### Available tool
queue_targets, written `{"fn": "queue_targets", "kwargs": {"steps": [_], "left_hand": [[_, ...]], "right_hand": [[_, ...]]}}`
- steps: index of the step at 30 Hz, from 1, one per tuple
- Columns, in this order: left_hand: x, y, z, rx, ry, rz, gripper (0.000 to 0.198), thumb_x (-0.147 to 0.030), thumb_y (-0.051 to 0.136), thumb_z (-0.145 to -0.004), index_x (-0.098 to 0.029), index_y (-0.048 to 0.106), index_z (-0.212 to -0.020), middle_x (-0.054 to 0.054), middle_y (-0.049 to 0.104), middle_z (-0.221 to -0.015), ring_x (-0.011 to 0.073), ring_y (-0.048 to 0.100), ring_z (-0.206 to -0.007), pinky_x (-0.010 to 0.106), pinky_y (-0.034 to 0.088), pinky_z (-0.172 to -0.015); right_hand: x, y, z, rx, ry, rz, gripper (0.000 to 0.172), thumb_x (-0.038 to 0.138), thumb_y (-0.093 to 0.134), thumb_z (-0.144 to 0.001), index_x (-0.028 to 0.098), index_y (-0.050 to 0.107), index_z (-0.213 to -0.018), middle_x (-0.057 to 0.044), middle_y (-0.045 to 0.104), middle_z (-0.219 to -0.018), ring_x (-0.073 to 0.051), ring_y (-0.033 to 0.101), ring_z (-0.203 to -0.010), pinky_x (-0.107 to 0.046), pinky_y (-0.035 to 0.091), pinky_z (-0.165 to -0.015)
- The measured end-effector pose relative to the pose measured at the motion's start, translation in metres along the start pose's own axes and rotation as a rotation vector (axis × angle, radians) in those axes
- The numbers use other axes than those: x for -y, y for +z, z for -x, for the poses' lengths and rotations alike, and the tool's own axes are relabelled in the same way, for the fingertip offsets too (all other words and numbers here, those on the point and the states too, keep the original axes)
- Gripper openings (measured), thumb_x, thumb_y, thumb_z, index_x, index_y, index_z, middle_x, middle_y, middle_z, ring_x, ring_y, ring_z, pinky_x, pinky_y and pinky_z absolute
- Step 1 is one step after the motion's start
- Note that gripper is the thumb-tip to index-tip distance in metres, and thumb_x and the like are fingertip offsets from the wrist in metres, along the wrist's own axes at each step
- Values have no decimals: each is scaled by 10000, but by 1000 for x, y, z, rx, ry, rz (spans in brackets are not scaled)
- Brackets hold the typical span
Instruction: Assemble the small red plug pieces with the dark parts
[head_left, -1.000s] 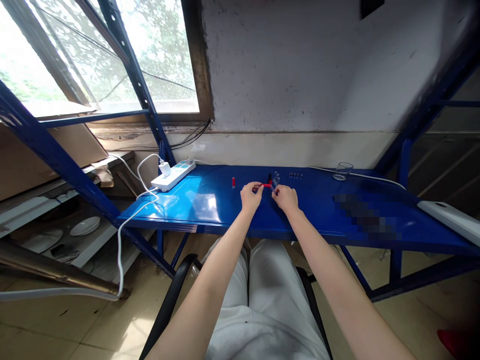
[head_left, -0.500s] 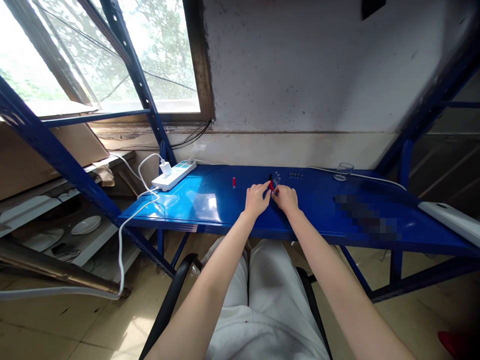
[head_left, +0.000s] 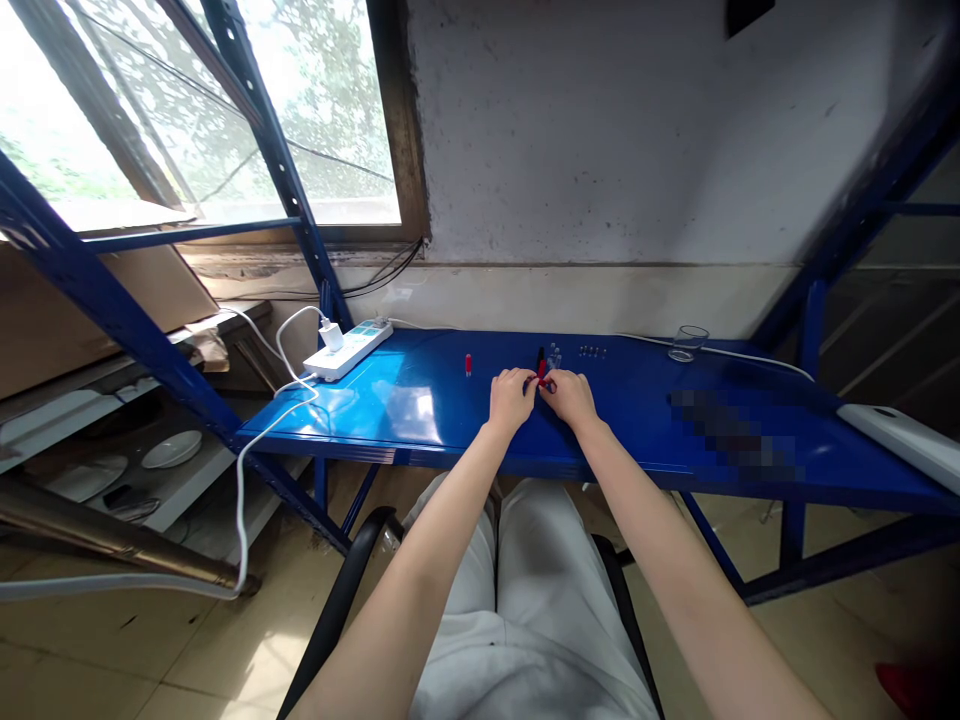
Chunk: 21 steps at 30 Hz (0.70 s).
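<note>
Over the middle of the blue table, my left hand (head_left: 512,398) and my right hand (head_left: 571,398) meet with bent, closed fingers. Something small and red shows between their fingertips; it is too small to name. Just beyond the fingers lie red and black pieces (head_left: 541,357), with small clear pieces (head_left: 555,354) beside them on the right. A small red piece with a clear end (head_left: 469,364) stands apart to the left. Several tiny pieces (head_left: 592,352) form rows farther right.
A white power strip (head_left: 349,350) with a plug and cable is at the table's left. A clear glass (head_left: 686,344) stands at the back right. A blurred dark object (head_left: 731,432) and a white object (head_left: 904,440) are at the right.
My fingertips have drawn together at the small red item. My left fingers have moved slightly back from the red and black pieces, which show more fully.
</note>
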<state>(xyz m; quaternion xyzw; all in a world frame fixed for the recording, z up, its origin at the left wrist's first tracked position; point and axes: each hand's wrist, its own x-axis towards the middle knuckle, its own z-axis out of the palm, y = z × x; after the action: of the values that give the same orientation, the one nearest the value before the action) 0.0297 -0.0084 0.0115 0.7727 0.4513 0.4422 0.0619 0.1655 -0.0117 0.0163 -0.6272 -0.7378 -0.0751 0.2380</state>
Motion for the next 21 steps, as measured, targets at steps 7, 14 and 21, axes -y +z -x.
{"fn": "queue_targets", "kwargs": {"steps": [7,14,21], "left_hand": [[-5,-4,-6,63,92,-131,224,-203,410,-882,-188,633,-905,86,652,-914,217,540,-890,360,341,-806],[-2,-36,-51,228,258,-173,183,-92,521,-759,-179,653,-666,98,638,-794,241,511,-889,430,277,-906],[21,-78,-97,386,157,-416,132,-69,595,-679,-168,670,-634,103,612,-909,292,452,-1025,503,216,-956]], "right_hand": [[-2,2,0,-6,-54,30,155,230,450,-820,184,544,-706,-47,610,-717,-182,540,-730,-282,268,-647],[1,1,-1,-21,-50,-167,183,320,476,-831,182,589,-791,-35,603,-700,-172,551,-704,-259,315,-635],[-1,3,0,-30,-88,-230,238,346,451,-850,188,591,-738,-28,562,-634,-158,525,-622,-270,355,-620]]}}
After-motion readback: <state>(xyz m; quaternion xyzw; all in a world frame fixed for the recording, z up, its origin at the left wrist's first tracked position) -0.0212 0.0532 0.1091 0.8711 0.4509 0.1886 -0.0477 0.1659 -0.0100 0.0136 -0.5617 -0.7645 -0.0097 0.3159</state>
